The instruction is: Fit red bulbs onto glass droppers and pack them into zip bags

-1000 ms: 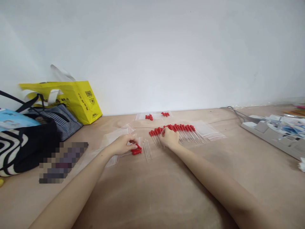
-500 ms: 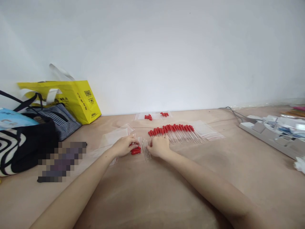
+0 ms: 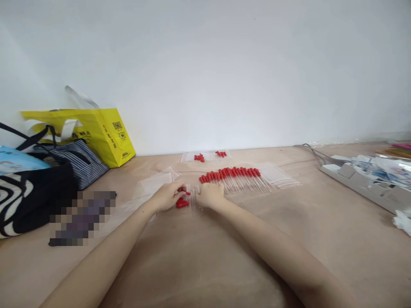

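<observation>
Between finger and thumb, my left hand [image 3: 167,196] pinches a red rubber dropper bulb [image 3: 186,193], its end pointing right. Just below that hand, a few more red bulbs [image 3: 182,204] lie on a clear plastic bag. My right hand [image 3: 210,195] is closed at the thin glass dropper tubes [image 3: 193,205] and seems to pinch one, though its fingertips are partly hidden. Beyond it a long row of droppers with red bulbs [image 3: 236,172] lies side by side, glass ends toward me.
Two small heaps of red bulbs [image 3: 199,158] rest on clear bags near the wall. Flat zip bags [image 3: 154,184] lie at the left and behind the row. A yellow bag [image 3: 120,141] and dark bags stand far left; a white tray [image 3: 356,182] sits right.
My left hand has raised a red bulb from the few beneath it, turning it toward the right. My right hand has shifted slightly left, nearer the left one.
</observation>
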### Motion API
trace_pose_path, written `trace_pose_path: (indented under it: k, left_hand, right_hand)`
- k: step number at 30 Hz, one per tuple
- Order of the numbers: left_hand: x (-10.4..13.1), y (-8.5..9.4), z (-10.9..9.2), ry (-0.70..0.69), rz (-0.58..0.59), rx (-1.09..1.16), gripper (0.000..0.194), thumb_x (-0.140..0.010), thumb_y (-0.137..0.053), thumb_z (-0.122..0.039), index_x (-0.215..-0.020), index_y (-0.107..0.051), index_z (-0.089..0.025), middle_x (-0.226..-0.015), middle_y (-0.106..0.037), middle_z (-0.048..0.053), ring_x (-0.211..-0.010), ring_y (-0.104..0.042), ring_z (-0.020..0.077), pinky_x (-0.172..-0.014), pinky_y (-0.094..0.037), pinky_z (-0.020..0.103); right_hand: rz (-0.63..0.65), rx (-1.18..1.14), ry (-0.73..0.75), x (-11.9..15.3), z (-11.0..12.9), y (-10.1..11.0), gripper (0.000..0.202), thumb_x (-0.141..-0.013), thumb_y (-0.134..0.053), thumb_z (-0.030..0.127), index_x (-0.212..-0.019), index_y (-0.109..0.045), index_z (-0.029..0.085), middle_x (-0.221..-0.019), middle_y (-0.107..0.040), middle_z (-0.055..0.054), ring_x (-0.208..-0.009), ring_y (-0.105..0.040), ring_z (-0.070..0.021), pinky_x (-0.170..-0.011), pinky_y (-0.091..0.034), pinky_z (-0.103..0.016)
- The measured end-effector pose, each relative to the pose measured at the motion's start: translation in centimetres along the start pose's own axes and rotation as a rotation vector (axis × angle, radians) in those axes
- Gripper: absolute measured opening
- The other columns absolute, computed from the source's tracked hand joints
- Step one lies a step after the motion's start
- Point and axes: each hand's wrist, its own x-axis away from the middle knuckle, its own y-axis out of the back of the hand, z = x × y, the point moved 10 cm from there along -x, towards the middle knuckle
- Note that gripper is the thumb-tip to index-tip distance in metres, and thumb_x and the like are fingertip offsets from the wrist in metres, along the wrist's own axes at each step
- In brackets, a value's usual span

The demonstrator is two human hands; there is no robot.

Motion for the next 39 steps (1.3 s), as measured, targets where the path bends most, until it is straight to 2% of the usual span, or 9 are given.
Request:
trace_pose_path:
  k: [2,5,9,14,19,27,32,35,39]
  left_hand:
    - [-0.1,0.4,-0.7,-0.017,-0.051,0.006,0.016,-0.080,-0.041,-0.021,-0.090,-0.053,-0.018,-0.090,-0.062,0.004,-0.081,-0.056,0.0174,-0.071,-0.042,0.028]
    - [0.0,1.1,-3.0,-0.102,-0.173,-0.010,0.024,-0.083,-0.036,-0.019,-0.101,-0.053,-0.018,-0.096,-0.060,0.007,-0.088,-0.055,0.0181,-0.076,-0.041,0.031]
    - [0.5,0.4,-6.3,-0.138,-0.267,-0.077,0.023,-0.085,-0.036,-0.019,-0.091,-0.058,-0.019,-0.085,-0.062,0.004,-0.082,-0.055,0.0188,-0.082,-0.037,0.039]
    - [1.5,-0.6,-8.5,-0.116,-0.350,-0.017,0.014,-0.084,-0.044,-0.023,-0.083,-0.058,-0.022,-0.082,-0.065,-0.002,-0.082,-0.057,0.0161,-0.099,-0.015,0.048]
    - [2.0,-0.4,-8.6,-0.128,-0.426,-0.018,0.012,-0.085,-0.045,-0.025,-0.082,-0.057,-0.022,-0.079,-0.066,-0.003,-0.078,-0.058,0.0146,-0.100,-0.014,0.047]
    - [2.0,-0.4,-8.1,-0.089,-0.440,0.001,0.016,-0.086,-0.042,-0.027,-0.082,-0.056,-0.021,-0.077,-0.066,-0.002,-0.075,-0.059,0.0150,-0.098,-0.017,0.047]
    - [2.1,-0.5,-8.1,-0.107,-0.461,0.012,0.017,-0.086,-0.041,-0.028,-0.081,-0.057,-0.021,-0.075,-0.066,-0.002,-0.074,-0.059,0.0153,-0.096,-0.019,0.047]
    - [2.2,-0.7,-8.2,-0.130,-0.454,-0.003,0.018,-0.086,-0.041,-0.027,-0.081,-0.057,-0.021,-0.073,-0.066,-0.002,-0.073,-0.059,0.0149,-0.097,-0.016,0.048]
    - [2.4,-0.8,-8.6,-0.155,-0.441,-0.027,0.018,-0.085,-0.042,-0.026,-0.080,-0.058,-0.021,-0.071,-0.066,-0.002,-0.073,-0.059,0.0147,-0.098,-0.014,0.048]
  right_hand:
    - [-0.038,-0.020,0.025,0.3,-0.7,0.8,0.026,-0.079,-0.044,0.031,-0.081,-0.062,0.013,-0.087,-0.066,-0.014,-0.084,-0.059,-0.0251,-0.078,-0.033,-0.038]
    - [-0.135,-0.096,0.133,1.5,-2.2,2.2,0.022,-0.083,-0.040,0.024,-0.088,-0.057,0.011,-0.086,-0.065,-0.013,-0.081,-0.059,-0.0213,-0.068,-0.035,-0.030]
    - [-0.230,-0.214,0.388,4.4,-4.2,2.8,0.013,-0.085,-0.041,0.021,-0.082,-0.053,0.016,-0.077,-0.064,-0.005,-0.069,-0.056,-0.0138,-0.066,-0.031,-0.025]
    - [-0.432,-0.162,0.537,7.4,-6.3,3.4,0.013,-0.085,-0.041,0.020,-0.082,-0.054,0.017,-0.075,-0.063,-0.002,-0.067,-0.053,-0.0126,-0.074,-0.025,-0.029]
    - [-0.426,-0.149,0.599,7.5,-5.4,2.7,0.015,-0.085,-0.041,0.020,-0.083,-0.055,0.016,-0.074,-0.062,-0.003,-0.068,-0.052,-0.0132,-0.073,-0.024,-0.029]
    - [-0.392,-0.162,0.660,7.5,-4.2,2.2,0.020,-0.086,-0.039,0.019,-0.092,-0.058,0.017,-0.074,-0.060,-0.003,-0.069,-0.050,-0.0131,-0.072,-0.024,-0.029]
    - [-0.391,-0.118,0.702,7.4,-3.9,1.8,0.027,-0.082,-0.038,0.010,-0.099,-0.058,0.016,-0.076,-0.059,-0.004,-0.071,-0.048,-0.0138,-0.069,-0.022,-0.028]
    - [-0.417,-0.030,0.713,7.2,-3.7,1.8,0.034,-0.077,-0.036,0.003,-0.098,-0.059,0.016,-0.076,-0.058,-0.004,-0.068,-0.046,-0.0131,-0.068,-0.021,-0.029]
    - [-0.454,0.058,0.729,7.4,-3.3,2.1,0.032,-0.073,-0.038,0.004,-0.090,-0.061,0.017,-0.071,-0.056,-0.002,-0.063,-0.043,-0.0123,-0.066,-0.019,-0.030]
